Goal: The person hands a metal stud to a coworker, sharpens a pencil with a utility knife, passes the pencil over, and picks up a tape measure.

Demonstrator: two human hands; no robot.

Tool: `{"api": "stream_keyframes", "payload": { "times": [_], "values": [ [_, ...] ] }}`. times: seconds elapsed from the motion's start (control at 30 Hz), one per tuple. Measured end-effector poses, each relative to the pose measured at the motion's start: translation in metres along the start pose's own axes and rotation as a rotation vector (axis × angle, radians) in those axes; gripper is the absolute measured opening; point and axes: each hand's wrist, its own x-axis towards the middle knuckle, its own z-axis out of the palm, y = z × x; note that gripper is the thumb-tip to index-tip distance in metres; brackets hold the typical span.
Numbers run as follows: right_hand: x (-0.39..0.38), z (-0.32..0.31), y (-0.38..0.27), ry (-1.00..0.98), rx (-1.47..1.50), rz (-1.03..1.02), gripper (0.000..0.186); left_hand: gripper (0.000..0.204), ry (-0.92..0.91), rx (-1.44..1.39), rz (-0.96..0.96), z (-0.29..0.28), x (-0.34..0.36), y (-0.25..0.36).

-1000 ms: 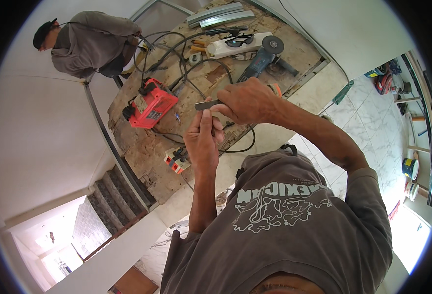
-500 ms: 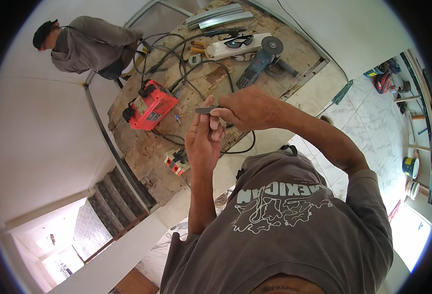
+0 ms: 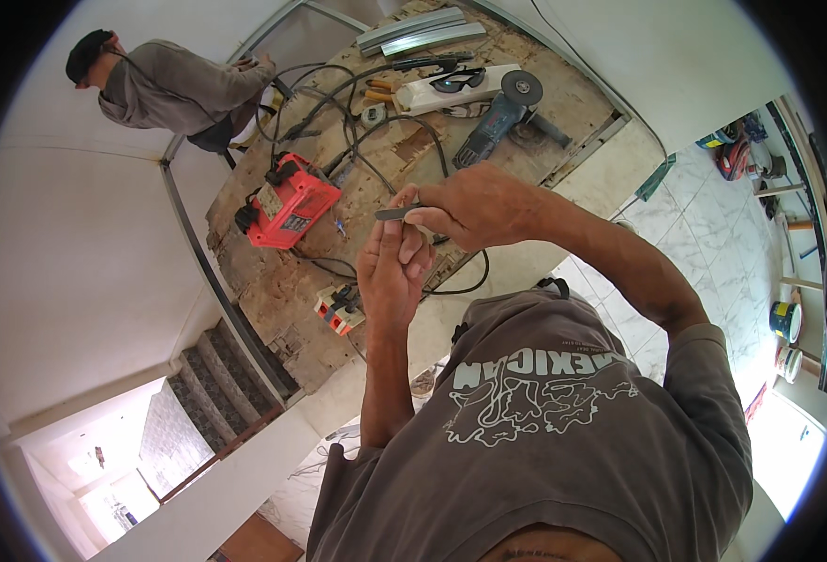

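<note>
A short, flat grey metal strip (image 3: pixel 394 214) with a rounded end lies between my two hands above the table. My right hand (image 3: pixel 477 208) grips it at its right end, thumb and fingers pressed together over it. At the other end my left hand (image 3: pixel 393 272) is raised with its palm side showing; the thumb tip meets the strip's lower edge, a finger stands behind it, and the other fingers are curled. The part of the strip inside my right hand is hidden, so its exact kind does not show.
On the worn wooden table (image 3: pixel 254 281) lie a red power unit (image 3: pixel 296 201) with black cables, an angle grinder (image 3: pixel 498 117), dark glasses (image 3: pixel 457 80), a tape measure (image 3: pixel 373 114) and metal profiles (image 3: pixel 423 33). A person (image 3: pixel 174 89) stands beyond the far left edge.
The person at the far left has shifted posture, and a hand now shows near the cables. My hands and the strip have moved only slightly.
</note>
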Motion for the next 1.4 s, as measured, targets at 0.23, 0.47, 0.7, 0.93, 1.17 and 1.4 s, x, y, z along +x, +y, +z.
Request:
{"api": "stream_keyframes", "payload": {
  "times": [0.23, 0.47, 0.7, 0.93, 1.17, 1.4],
  "values": [
    [0.001, 0.001, 0.000, 0.033, -0.022, 0.009, 0.042, 0.049, -0.034, 0.059, 0.043, 0.000, 0.000, -0.001],
    [0.002, -0.003, 0.001, -0.008, -0.029, -0.004, 0.041, 0.051, -0.016, 0.112, 0.073, 0.006, 0.000, -0.001],
    [0.001, 0.001, 0.002, 0.019, -0.019, -0.006, 0.043, 0.051, 0.023, 0.094, 0.095, 0.010, 0.000, -0.004],
    [0.005, 0.012, 0.006, 0.114, -0.093, -0.015, 0.048, 0.046, 0.081, 0.083, 0.170, 0.012, 0.004, -0.011],
    [0.009, 0.012, 0.004, 0.105, -0.106, 0.028, 0.051, 0.042, 0.146, 0.078, 0.168, 0.018, 0.004, -0.006],
    [0.012, 0.020, 0.007, 0.158, -0.163, 0.030, 0.050, 0.041, 0.182, 0.095, 0.191, 0.015, 0.006, -0.008]
  ]
}}
